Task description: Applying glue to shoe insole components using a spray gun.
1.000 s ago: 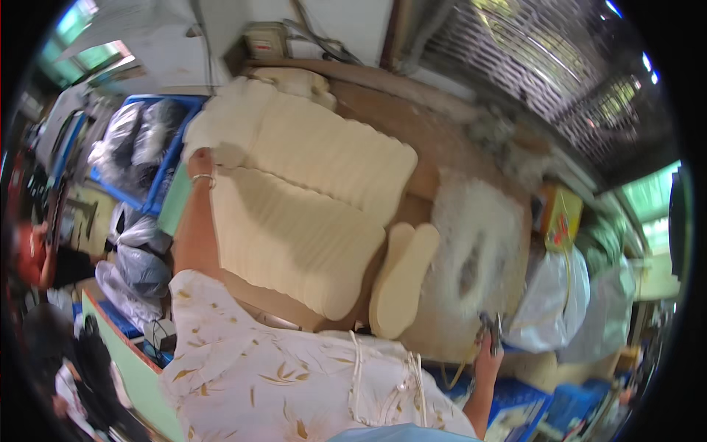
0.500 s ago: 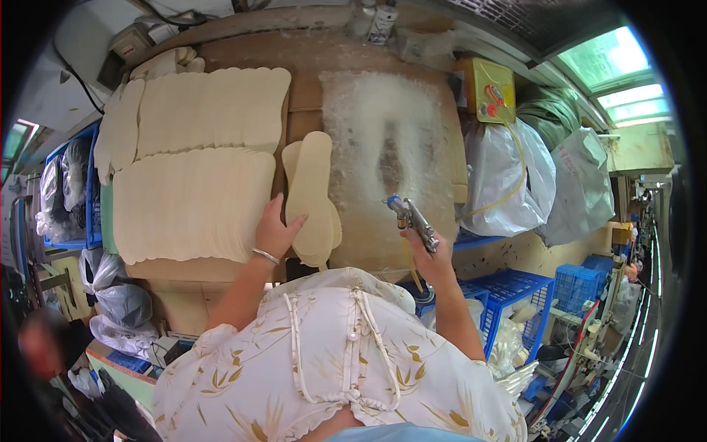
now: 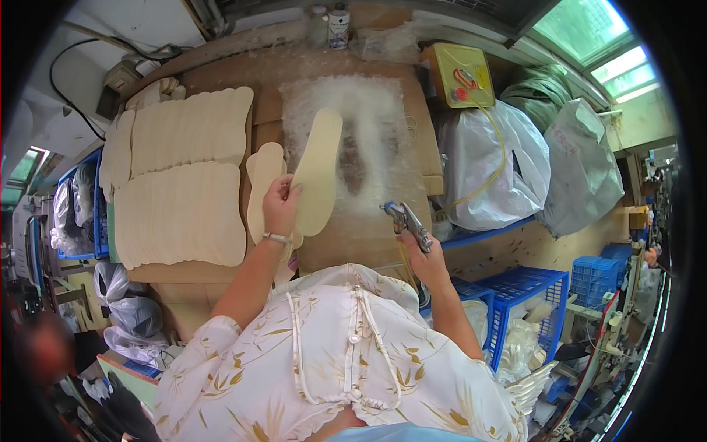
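Observation:
Pinched by its left edge, a cream insole (image 3: 321,173) is in my left hand (image 3: 280,205). It is lifted beside a small pile of insoles (image 3: 264,173) lying under and left of it. My right hand (image 3: 425,261) is closed round the grip of a metal spray gun (image 3: 409,225) with a blue nozzle, which points toward the board. A thin yellow hose runs down from the gun. Ahead of both hands, the board has a whitish, residue-coated patch (image 3: 375,99) with darker foot-shaped marks in it.
Overlapping rows of cream insoles (image 3: 180,214) cover the board's left side. At the back stands a spray can (image 3: 339,27). A yellow container (image 3: 460,74) with a hose and white plastic sacks (image 3: 493,166) are to the right. Blue crates (image 3: 524,306) stand below at the right.
My left hand has picked up the top insole from the small pile and moved it slightly right. The view has shifted a little; my right hand still holds the spray gun.

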Motion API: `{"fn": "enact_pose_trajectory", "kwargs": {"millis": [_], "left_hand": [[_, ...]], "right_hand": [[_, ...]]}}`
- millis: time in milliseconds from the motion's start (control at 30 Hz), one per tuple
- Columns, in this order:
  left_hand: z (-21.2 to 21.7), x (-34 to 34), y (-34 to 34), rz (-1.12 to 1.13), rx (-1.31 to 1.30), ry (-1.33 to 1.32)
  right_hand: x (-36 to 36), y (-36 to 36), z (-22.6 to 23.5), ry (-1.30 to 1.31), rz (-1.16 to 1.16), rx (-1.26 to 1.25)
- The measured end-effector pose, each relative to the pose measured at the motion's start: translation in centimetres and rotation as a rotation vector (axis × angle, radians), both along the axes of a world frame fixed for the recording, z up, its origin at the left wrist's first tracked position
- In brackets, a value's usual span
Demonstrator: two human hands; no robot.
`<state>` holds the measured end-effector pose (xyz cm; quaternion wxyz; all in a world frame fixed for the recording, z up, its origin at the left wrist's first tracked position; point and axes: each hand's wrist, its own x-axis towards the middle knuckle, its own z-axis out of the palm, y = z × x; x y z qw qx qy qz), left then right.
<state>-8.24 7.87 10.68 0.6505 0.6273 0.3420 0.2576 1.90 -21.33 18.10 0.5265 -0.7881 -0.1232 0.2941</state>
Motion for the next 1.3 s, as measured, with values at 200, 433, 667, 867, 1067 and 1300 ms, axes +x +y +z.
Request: {"fn": "enact_pose_trajectory", "kwargs": {"millis": [200, 433, 667, 867, 1067, 1300], "left_hand": [[-7.3, 8.9, -1.8, 0.091, -0.324, -0.010], [-12.0, 9.7, -2.5, 0.170, -0.075, 0.305], [-9.6, 6.9, -5.9, 0.118, -0.519, 0.391], [-9.1, 7.4, -6.7, 0.097, -0.798, 0.107], [-10.1, 7.3, -6.5, 0.052, -0.577, 0.362], [-9.6, 7.2, -6.6, 0.054, -0.598, 0.357]], "right_hand": [[0.9, -3.7, 0.1, 0.045, -0.054, -0.016], [1.1, -6.1, 0.2, 0.054, -0.055, -0.061], [2.3, -2.7, 0.7, -0.180, 0.059, 0.073], [3.7, 2.4, 3.2, -0.119, 0.118, 0.107], [3.5, 5.4, 2.4, -0.262, 0.111, 0.062], [3.3, 6.3, 2.3, -0.309, 0.078, 0.000]]}}
